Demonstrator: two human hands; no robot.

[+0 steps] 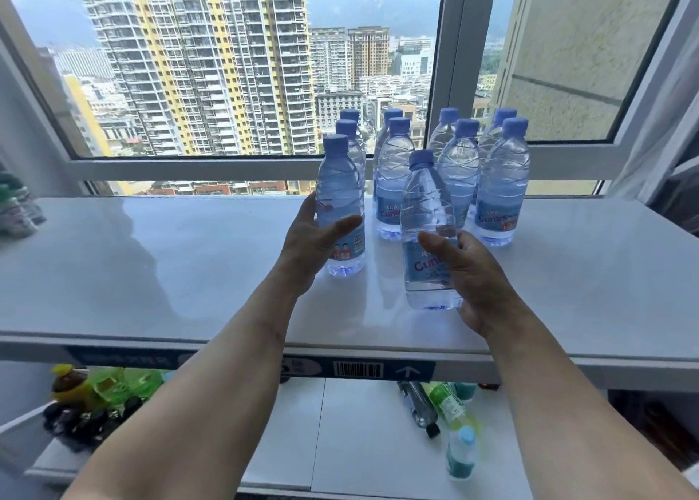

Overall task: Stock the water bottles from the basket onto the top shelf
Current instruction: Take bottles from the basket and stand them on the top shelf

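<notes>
- The left hand point(316, 240) is wrapping its fingers around a water bottle point(340, 204) that is standing upright on the white top shelf point(151, 265); the thumb is lying across the label
- The right hand point(472, 272) is gripping a second bottle point(427, 231) low on its body; it is sitting nearer the shelf's front edge
- Eight more blue-capped bottles point(501, 182) are standing clustered behind, by the window point(227, 64); the basket is lying out of view
</notes>
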